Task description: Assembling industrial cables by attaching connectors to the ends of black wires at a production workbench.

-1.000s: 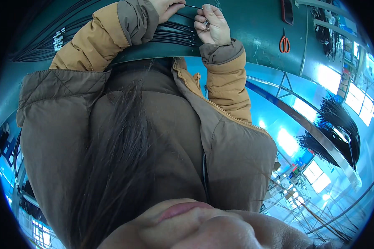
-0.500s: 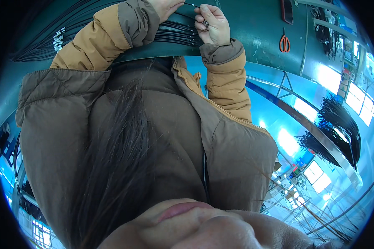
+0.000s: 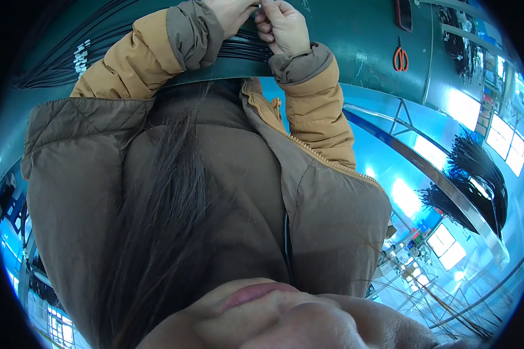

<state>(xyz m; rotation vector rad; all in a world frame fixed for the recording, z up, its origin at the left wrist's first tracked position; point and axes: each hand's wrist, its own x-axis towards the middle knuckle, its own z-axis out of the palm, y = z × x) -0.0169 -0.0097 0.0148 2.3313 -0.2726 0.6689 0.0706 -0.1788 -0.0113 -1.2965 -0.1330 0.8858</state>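
Note:
At the top edge of the head view, my left hand [image 3: 232, 16] and my right hand [image 3: 285, 28] meet with fingertips nearly touching. Both are closed in a pinch on a thin black cable, of which only a small pale bit [image 3: 259, 6] shows between the fingers. A bundle of black cables [image 3: 244, 49] lies on the green table [image 3: 361, 49] just below my hands, running left behind my left sleeve. White connectors [image 3: 81, 58] sit clustered on the cables left of that sleeve. The tips of my left fingers are partly cut off by the frame edge.
Orange-handled scissors [image 3: 400, 59] lie on the table to the right, with a dark phone-like object [image 3: 403, 14] beyond them. Black cable bundles [image 3: 477, 168] hang over a metal rail [image 3: 442, 180] at the right. More dark cables [image 3: 461, 43] hang at the far right.
My right hand has moved left and slightly up, closing the gap to my left hand. The stretch of cable seen between them is now mostly hidden.

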